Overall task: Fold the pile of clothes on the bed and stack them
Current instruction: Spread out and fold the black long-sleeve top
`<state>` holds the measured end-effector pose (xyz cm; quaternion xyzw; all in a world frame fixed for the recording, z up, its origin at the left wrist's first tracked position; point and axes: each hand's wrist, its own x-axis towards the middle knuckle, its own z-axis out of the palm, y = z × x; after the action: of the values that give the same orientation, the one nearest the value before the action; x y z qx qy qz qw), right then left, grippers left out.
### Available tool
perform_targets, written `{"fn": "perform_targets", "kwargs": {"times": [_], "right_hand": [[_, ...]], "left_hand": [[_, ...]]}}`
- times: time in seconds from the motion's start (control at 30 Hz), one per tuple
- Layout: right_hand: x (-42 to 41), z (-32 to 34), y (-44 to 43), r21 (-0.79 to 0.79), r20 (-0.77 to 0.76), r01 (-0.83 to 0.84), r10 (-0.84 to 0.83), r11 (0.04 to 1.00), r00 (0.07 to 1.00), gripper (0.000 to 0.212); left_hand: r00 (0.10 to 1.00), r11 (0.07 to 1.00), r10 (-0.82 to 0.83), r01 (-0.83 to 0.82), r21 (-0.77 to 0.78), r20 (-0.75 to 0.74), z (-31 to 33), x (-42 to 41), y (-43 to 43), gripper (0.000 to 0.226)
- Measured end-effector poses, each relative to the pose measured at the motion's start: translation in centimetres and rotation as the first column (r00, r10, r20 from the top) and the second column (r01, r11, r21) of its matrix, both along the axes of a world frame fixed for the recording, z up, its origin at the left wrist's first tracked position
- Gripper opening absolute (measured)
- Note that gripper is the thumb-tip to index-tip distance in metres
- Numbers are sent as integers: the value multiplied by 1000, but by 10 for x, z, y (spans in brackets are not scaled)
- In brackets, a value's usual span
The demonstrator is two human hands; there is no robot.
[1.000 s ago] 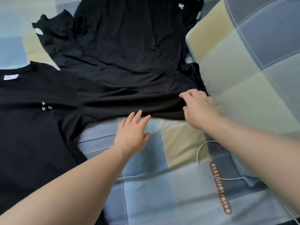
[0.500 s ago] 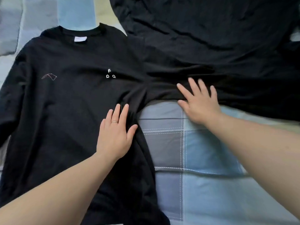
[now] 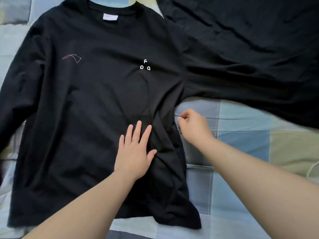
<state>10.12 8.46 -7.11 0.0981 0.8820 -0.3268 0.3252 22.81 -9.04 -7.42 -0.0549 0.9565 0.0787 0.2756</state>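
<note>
A black long-sleeved shirt (image 3: 89, 104) lies spread face up on the bed, with a white neck label and small white letters on the chest. My left hand (image 3: 136, 150) presses flat on its lower right part, fingers apart, a ring on one finger. My right hand (image 3: 193, 126) is at the shirt's right side edge, fingers curled and pinching the seam below the armpit. The shirt's right sleeve runs out to the right. A second black garment (image 3: 241, 40) lies crumpled at the upper right, touching that sleeve.
The bed cover (image 3: 241, 152) is a patchwork of blue, grey and pale yellow squares, bare to the right of the shirt. A thin white cable (image 3: 311, 167) shows at the right edge.
The view has shifted left and closer onto the shirt. My left hand slid down the shirt's body. My right hand left the sleeve, came to the side seam and curled shut.
</note>
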Motion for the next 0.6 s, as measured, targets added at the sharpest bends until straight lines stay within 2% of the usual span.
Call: {"fn": "perform_targets", "kwargs": {"times": [0.07,0.13,0.2,0.27,0.4,0.53,0.6], "right_hand": [[-1,-7,-21,-54,45,119,-116,991,992,15],[-1,-12,-31,-105,86,204,-195,973,977,31],[0,-11,-33,-115,88,188,-179,975,980,38],[2,-7,-31,-163,75,167,-157,972,985,31],[13,0,-24,-282,178,224,-178,933,968,26],[22,2,-19,-319,229,113,-40,941,973,18],[25,0,-20,-249,182,32,14,968,983,22]], "left_hand": [[1000,1000,-20,20,-9,23,-3,6,-4,82],[999,1000,-30,31,-6,33,-6,7,-7,83],[999,999,-32,32,10,42,-7,6,-8,85],[998,999,-29,27,30,48,-7,6,-10,85],[999,998,-30,28,54,36,-5,8,-11,86],[999,998,-25,23,65,26,-3,15,-10,83],[999,997,-17,15,71,32,-1,20,-9,82]]}}
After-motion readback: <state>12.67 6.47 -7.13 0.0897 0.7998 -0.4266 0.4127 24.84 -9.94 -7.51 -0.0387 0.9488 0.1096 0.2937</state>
